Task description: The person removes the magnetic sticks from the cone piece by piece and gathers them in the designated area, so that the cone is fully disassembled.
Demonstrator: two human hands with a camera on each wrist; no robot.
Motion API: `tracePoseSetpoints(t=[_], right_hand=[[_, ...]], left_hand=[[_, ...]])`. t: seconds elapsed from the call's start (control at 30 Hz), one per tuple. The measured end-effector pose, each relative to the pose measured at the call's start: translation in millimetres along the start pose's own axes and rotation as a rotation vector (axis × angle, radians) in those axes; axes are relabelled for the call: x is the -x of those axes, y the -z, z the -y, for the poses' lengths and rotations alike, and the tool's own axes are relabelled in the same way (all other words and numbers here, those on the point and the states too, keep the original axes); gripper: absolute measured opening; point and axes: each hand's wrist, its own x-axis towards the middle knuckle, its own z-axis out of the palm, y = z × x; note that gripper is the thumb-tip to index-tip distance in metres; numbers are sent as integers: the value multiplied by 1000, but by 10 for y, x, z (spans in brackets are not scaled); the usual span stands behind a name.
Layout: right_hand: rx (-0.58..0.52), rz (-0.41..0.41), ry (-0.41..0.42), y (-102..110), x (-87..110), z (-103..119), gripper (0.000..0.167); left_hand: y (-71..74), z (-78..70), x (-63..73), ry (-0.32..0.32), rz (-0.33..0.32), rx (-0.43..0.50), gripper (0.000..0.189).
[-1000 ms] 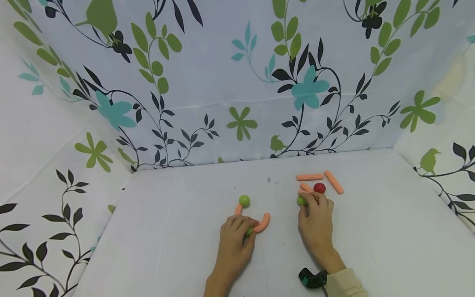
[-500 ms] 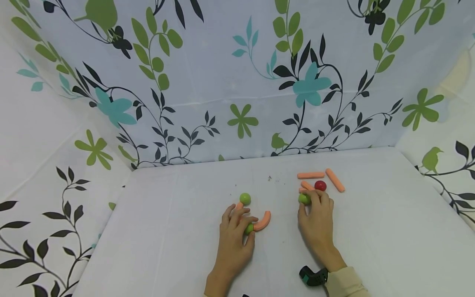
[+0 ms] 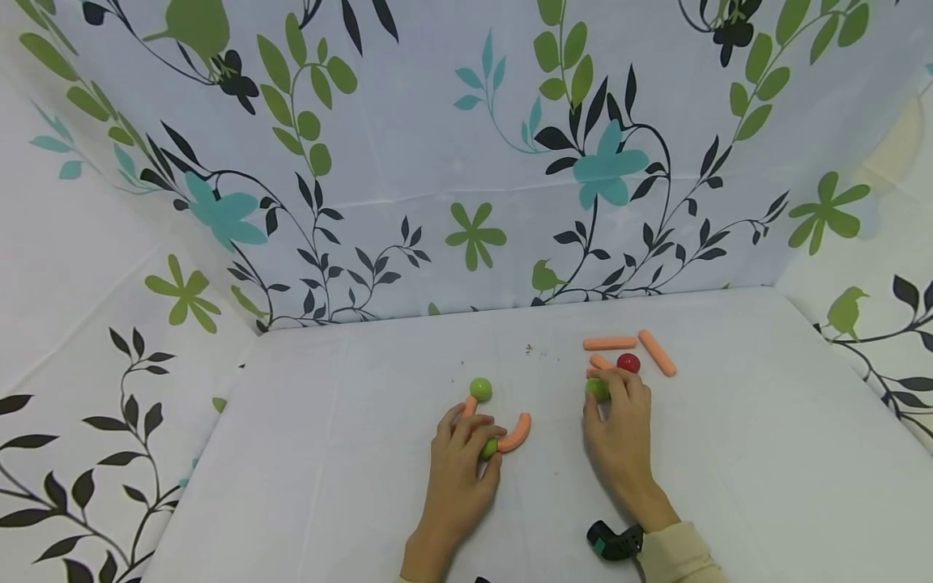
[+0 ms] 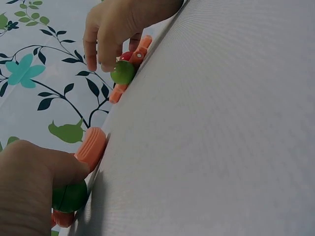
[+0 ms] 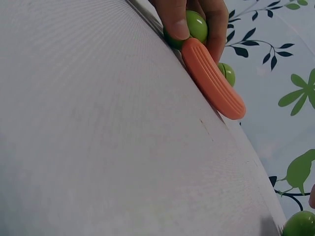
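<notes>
My left hand (image 3: 461,470) pinches a green ball (image 5: 196,25) between thumb and fingers, as the right wrist view shows. A curved orange ridged rod (image 3: 519,432) meets this ball on its right. Partly under my left fingers, a straight orange rod (image 3: 470,406) leads up to a second green ball (image 3: 481,389). Over on the right, my right hand (image 3: 621,433) is at another green ball (image 3: 597,390); its fingers hang loosely beside and over the ball. Just beyond those fingers lie a red ball (image 3: 628,363) and a small orange rod (image 3: 601,362), both partly covered.
Two more orange rods, one lying across (image 3: 609,343) and one slanted (image 3: 658,353), lie behind the red ball. A black wrist device (image 3: 615,541) sits by the right sleeve. Leaf-patterned cloth (image 3: 437,162) rises behind the white table (image 3: 364,453).
My left fingers have lifted and spread a little, uncovering more of the straight orange rod. The left hand stays at its ball. My right hand has barely shifted.
</notes>
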Motion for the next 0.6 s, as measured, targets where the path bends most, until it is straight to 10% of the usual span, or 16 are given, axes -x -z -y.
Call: tracePoseSetpoints(t=[0.4, 0.6], right_hand=[[-174, 138, 68, 45, 33, 95, 36], [-215, 337, 90, -25, 37, 178, 41]], left_hand=[[-5, -28, 11, 17, 20, 46, 27], [-16, -40, 3, 64, 19, 82, 26]])
